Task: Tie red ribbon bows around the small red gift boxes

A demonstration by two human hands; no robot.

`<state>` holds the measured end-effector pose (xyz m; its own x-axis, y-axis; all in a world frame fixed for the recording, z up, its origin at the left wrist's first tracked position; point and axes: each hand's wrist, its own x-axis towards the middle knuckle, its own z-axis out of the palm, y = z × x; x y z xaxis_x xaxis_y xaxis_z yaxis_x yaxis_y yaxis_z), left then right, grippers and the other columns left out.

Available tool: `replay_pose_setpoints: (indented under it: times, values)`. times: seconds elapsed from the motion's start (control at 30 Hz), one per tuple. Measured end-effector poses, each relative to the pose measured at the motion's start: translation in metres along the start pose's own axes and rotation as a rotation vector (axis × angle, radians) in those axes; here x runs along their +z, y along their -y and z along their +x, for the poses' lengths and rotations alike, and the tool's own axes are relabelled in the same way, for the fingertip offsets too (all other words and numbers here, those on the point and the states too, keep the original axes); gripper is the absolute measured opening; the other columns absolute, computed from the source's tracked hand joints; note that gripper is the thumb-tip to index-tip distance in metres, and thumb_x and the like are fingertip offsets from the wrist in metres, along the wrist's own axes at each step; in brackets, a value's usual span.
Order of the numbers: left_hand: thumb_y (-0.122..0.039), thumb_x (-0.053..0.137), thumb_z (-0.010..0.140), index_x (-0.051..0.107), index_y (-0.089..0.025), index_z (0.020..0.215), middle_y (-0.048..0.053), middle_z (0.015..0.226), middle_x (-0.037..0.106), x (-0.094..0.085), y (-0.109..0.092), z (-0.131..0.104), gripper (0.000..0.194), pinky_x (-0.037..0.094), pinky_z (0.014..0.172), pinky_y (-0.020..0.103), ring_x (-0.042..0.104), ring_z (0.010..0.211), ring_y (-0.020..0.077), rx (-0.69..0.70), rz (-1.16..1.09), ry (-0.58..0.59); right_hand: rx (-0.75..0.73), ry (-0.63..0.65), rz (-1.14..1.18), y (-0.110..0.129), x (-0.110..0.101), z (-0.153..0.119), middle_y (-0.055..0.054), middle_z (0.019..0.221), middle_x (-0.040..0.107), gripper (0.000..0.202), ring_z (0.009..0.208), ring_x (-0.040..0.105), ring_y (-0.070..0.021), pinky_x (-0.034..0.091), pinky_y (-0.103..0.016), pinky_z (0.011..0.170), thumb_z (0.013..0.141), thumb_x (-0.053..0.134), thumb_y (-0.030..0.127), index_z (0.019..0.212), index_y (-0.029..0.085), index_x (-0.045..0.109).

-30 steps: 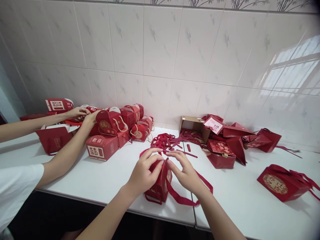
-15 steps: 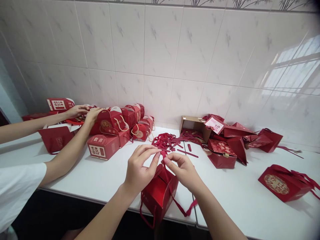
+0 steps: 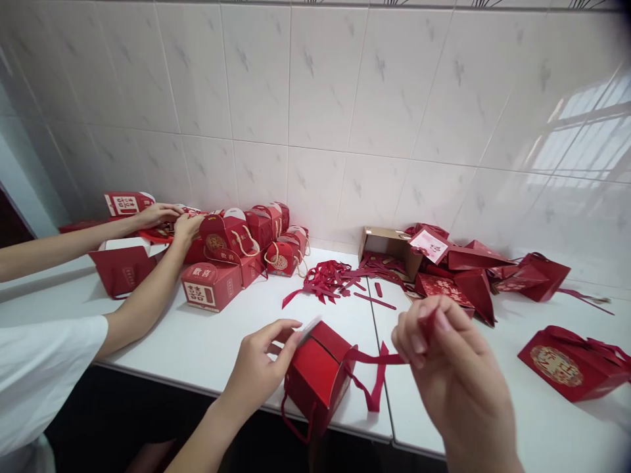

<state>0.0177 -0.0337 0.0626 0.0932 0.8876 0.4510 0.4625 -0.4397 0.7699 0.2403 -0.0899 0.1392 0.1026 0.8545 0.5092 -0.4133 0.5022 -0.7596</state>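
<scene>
A red gift box (image 3: 320, 364) stands near the table's front edge. My left hand (image 3: 269, 361) pinches the raised flap at the top of this box, whose pale inner side shows between thumb and fingers. Off to the right, my right hand (image 3: 453, 368) is closed on the end of a dark red ribbon (image 3: 377, 358), which runs taut back to the box's right side. Another loose ribbon tail hangs beside it on the table. A cord handle (image 3: 298, 427) droops from the box's front.
Loose ribbons (image 3: 325, 279) lie behind the box, by an open cardboard carton (image 3: 389, 246). Folded red bags (image 3: 483, 276) pile up at the right, and a tied red box (image 3: 574, 364) stands nearer. At left, another person's hands (image 3: 185, 226) work among stacked red boxes (image 3: 211, 286).
My right hand has drawn the ribbon from above the box out to the right and nearer. My left hand has come down from the ribbon to the box's top flap.
</scene>
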Motion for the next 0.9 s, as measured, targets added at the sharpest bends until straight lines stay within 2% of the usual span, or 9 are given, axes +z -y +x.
replay_pose_setpoints:
  times: [0.07, 0.17, 0.27, 0.33, 0.57, 0.77, 0.9]
  values:
    - [-0.038, 0.053, 0.085, 0.061, -0.020, 0.097, 0.001, 0.077, 0.065, 0.005, 0.002, -0.001, 0.023, 0.051, 0.058, 0.024, 0.061, 0.066, 0.0142, -0.076, -0.106, -0.064, 0.097, -0.004, -0.046, -0.019, 0.007, -0.001, 0.004, 0.056, 0.044, 0.019, 0.049, 0.039, -0.0086, 0.031, -0.021, 0.047, 0.088, 0.056, 0.036, 0.078, 0.021, 0.053]
    - [-0.040, 0.054, 0.084, 0.054, -0.019, 0.104, -0.002, 0.067, 0.060, 0.011, 0.003, -0.004, 0.029, 0.049, 0.055, 0.023, 0.057, 0.060, 0.0130, -0.157, -0.261, -0.107, 0.294, 0.108, -0.196, -0.058, 0.015, 0.004, 0.005, 0.054, 0.042, 0.028, 0.046, 0.036, -0.0081, 0.029, -0.021, 0.046, 0.087, 0.054, 0.043, 0.073, 0.020, 0.048]
    - [-0.040, 0.055, 0.083, 0.048, -0.019, 0.112, -0.003, 0.067, 0.059, 0.016, 0.003, -0.011, 0.036, 0.049, 0.054, 0.023, 0.055, 0.056, 0.0121, -0.195, -0.338, -0.128, 0.409, 0.199, -0.376, -0.091, 0.016, 0.012, 0.005, 0.052, 0.043, 0.026, 0.045, 0.037, -0.0083, 0.030, -0.021, 0.046, 0.083, 0.053, 0.038, 0.068, 0.019, 0.045]
    - [-0.041, 0.055, 0.083, 0.044, -0.020, 0.114, -0.003, 0.067, 0.060, 0.019, 0.004, -0.015, 0.039, 0.049, 0.053, 0.023, 0.055, 0.054, 0.0117, -0.206, -0.364, -0.137, 0.437, 0.211, -0.506, -0.102, 0.014, 0.017, 0.005, 0.051, 0.045, 0.021, 0.044, 0.039, -0.0090, 0.031, -0.022, 0.045, 0.081, 0.051, 0.033, 0.065, 0.020, 0.045]
    - [-0.039, 0.053, 0.084, 0.041, -0.021, 0.113, -0.004, 0.069, 0.060, 0.026, 0.000, -0.022, 0.036, 0.049, 0.053, 0.022, 0.056, 0.051, 0.0106, -0.203, -0.379, -0.178, 0.445, 0.238, -0.636, -0.104, 0.008, 0.022, 0.005, 0.050, 0.048, 0.015, 0.043, 0.044, -0.0094, 0.033, -0.021, 0.045, 0.078, 0.047, 0.025, 0.064, 0.020, 0.045]
    - [-0.040, 0.053, 0.085, 0.041, -0.021, 0.113, -0.004, 0.070, 0.059, 0.027, -0.005, -0.026, 0.036, 0.050, 0.056, 0.023, 0.058, 0.055, 0.0115, -0.195, -0.398, -0.155, 0.422, 0.333, -0.656, -0.102, 0.007, 0.025, 0.005, 0.051, 0.047, 0.014, 0.045, 0.042, -0.0093, 0.034, -0.021, 0.047, 0.078, 0.047, 0.022, 0.064, 0.020, 0.046]
    - [-0.048, 0.049, 0.086, 0.041, -0.022, 0.115, -0.003, 0.070, 0.059, 0.025, -0.004, -0.017, 0.040, 0.053, 0.053, 0.026, 0.060, 0.059, 0.0140, -0.257, -0.484, -0.088, 0.393, 0.383, -0.617, -0.104, 0.007, 0.026, 0.004, 0.056, 0.048, 0.016, 0.049, 0.043, -0.0094, 0.036, -0.022, 0.049, 0.078, 0.049, 0.025, 0.063, 0.019, 0.047]
